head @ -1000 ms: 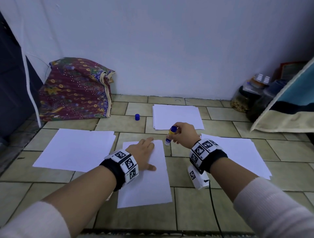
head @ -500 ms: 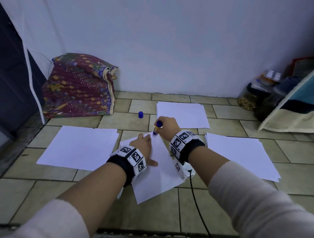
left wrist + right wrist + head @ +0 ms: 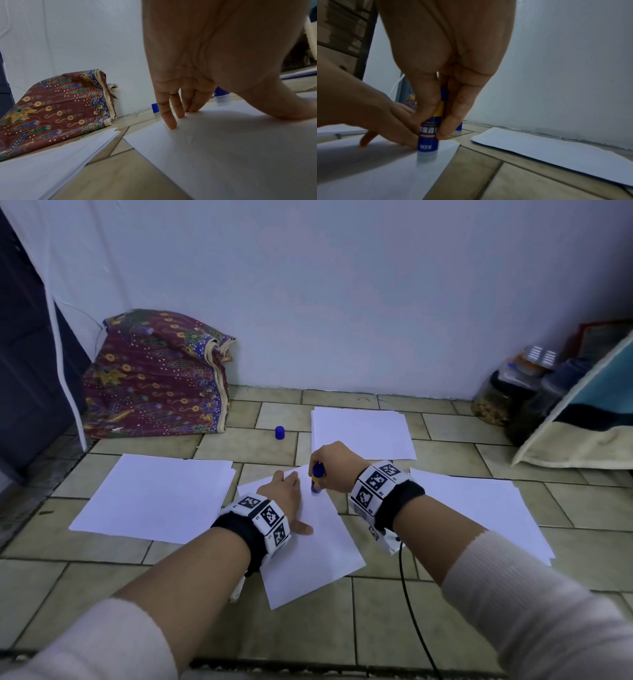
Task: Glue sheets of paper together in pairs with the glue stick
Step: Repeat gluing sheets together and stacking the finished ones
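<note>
Head view: we see the right hand wrapped around a blue-and-yellow glue stick, tip down on the far corner of a skewed white sheet lying on the tan tiled floor. Left hand lies flat on that sheet, fingers straight, holding nothing. A blue cap stands alone on the tiles farther off. Three paper stacks surround us: left stack, far stack, right stack.

Left wrist view: fingertips press near the sheet's far edge; the stick's translucent collar shows behind them. Only here do we make out the left stack's layered edges, and the batik cloth bundle with its piped seam.

Right wrist view: thumb and fingers pinch the barrel; barcode and white lettering show, the pale glue tip touching matte paper.
</note>
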Tool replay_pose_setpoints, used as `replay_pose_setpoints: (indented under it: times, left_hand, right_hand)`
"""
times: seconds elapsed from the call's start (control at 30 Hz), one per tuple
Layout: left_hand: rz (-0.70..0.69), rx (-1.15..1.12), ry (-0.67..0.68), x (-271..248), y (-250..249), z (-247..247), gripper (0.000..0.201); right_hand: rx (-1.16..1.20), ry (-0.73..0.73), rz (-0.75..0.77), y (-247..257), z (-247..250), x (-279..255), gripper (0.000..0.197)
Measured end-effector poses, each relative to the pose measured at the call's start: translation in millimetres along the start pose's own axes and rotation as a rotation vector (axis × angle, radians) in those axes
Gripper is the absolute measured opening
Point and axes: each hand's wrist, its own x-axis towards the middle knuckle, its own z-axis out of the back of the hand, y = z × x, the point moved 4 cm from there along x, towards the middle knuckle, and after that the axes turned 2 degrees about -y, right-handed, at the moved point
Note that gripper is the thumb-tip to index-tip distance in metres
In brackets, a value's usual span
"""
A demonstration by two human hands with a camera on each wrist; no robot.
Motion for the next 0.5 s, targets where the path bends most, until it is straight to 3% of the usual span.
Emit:
replay_pose_setpoints:
  times: [0.5]
  left_hand:
    - [-0.009, 0.04, -0.032, -2, -1, -2, 0.106]
  right_hand:
    - [0.061, 0.113, 0.107, -13, -9, -71, 0.025]
